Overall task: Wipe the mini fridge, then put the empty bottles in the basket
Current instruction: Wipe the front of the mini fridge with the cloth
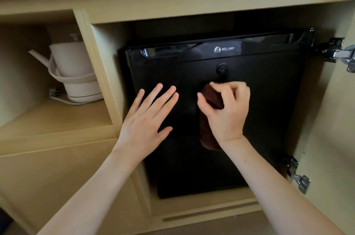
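Wooden cabinet (107, 69), kettle (75, 69) at 9 o'clock | my left hand (146, 119) flat, released on mini fridge (269, 100) door | my right hand (226, 112) fingers (217, 90) grasping brown cloth (209, 131)

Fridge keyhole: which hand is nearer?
Right. The right hand, gripping the brown cloth, is just below the keyhole; the left hand lies flat, lower left.

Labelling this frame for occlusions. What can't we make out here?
- Head view: mini fridge interior, hidden by its shut door.
- Bottles and basket: none in frame.
- Brown cloth: mostly covered by the right hand; its full shape is unclear.
- Right hand fingertips: motion-blurred.
- Kettle plug and cord: too dim for detail.
- Left hand: whether it touches the door cannot be told.
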Tool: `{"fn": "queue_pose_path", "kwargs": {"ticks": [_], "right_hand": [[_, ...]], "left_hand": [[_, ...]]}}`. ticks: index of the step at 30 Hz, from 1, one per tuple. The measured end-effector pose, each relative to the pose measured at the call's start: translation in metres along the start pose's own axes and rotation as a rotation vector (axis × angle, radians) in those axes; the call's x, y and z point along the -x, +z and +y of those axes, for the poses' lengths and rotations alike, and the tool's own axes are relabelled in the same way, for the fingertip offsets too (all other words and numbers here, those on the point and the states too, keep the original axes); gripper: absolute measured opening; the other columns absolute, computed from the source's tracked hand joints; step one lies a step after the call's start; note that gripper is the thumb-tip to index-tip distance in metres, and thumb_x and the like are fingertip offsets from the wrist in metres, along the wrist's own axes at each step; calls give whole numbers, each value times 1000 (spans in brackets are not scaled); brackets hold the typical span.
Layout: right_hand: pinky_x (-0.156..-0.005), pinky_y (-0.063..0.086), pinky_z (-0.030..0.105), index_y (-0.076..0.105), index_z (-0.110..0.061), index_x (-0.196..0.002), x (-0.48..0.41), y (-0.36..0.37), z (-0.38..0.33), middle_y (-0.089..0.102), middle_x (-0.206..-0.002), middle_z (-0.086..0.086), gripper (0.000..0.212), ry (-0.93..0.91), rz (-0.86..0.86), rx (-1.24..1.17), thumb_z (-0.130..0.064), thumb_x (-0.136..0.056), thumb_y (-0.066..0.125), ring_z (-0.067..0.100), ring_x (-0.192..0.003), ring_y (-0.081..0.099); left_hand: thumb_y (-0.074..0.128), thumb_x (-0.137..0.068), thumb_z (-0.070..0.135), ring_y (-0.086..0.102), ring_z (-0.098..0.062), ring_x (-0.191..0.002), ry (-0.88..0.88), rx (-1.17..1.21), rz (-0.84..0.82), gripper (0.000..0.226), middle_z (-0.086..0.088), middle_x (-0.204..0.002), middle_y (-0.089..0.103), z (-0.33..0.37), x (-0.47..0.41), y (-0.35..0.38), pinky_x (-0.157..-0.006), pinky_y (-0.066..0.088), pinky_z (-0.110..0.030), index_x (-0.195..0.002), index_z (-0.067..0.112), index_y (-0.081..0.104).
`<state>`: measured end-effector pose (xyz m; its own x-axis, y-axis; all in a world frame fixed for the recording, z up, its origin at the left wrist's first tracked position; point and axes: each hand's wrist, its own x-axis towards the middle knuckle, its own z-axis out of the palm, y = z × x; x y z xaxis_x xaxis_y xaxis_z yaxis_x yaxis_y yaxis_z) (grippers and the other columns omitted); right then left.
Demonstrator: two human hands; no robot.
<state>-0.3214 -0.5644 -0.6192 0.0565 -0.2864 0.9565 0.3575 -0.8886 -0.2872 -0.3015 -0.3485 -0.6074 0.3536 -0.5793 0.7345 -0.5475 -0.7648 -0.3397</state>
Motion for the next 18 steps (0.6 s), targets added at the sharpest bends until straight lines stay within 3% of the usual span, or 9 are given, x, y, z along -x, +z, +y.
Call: {"fn": "queue_pose_path", "kwargs": {"ticks": [3, 6, 8, 11, 14, 18], "right_hand": [[-85, 32, 13, 72, -10, -100, 1, 9, -9, 60, -98, 11, 31, 23, 60, 39, -34, -83, 78, 24, -88, 53], [-78, 43, 24, 75, -7, -95, 48, 3, -4, 65, -93, 11, 28, -226, -105, 50, -32, -84, 78, 24, -88, 54], [-70, 48, 30, 74, -7, -90, 66, -5, 4, 65, -90, 10, 26, -298, -217, 53, -32, -84, 77, 23, -87, 52], [-70, 45, 27, 71, -8, -90, 56, -7, 6, 59, -92, 8, 27, -134, -208, -6, -31, -82, 80, 23, -85, 52], [-78, 44, 24, 66, -16, -98, 25, -3, -1, 49, -100, 0, 28, 111, -30, -75, -32, -80, 80, 21, -89, 53], [-76, 46, 27, 67, -14, -98, 16, 2, -5, 52, -98, 5, 30, 165, 61, -41, -33, -78, 80, 23, -89, 53]], "left_hand": [[78, -77, 35, 8, -17, -154, 2, -1, -7, 96, 7, -165, 19, 0, 0, -1, -126, 5, -44, -156, 21, 26], [78, -77, 34, 8, -17, -154, -4, 5, -19, 96, 7, -165, 19, 1, -1, -2, -126, 5, -44, -156, 21, 26], [78, -77, 34, 9, -17, -154, -6, 7, -19, 96, 6, -165, 20, 2, -1, -3, -126, 5, -44, -156, 20, 26], [78, -76, 34, 11, -18, -154, -9, 13, -11, 95, 6, -165, 21, 2, -1, -3, -126, 6, -44, -156, 20, 27], [78, -76, 35, 11, -18, -154, -8, 10, -8, 96, 6, -165, 20, 1, 0, -1, -126, 6, -44, -156, 21, 27], [78, -76, 36, 11, -18, -154, -5, 10, -8, 97, 6, -165, 20, 1, 0, 0, -126, 5, -44, -156, 21, 26]]}}
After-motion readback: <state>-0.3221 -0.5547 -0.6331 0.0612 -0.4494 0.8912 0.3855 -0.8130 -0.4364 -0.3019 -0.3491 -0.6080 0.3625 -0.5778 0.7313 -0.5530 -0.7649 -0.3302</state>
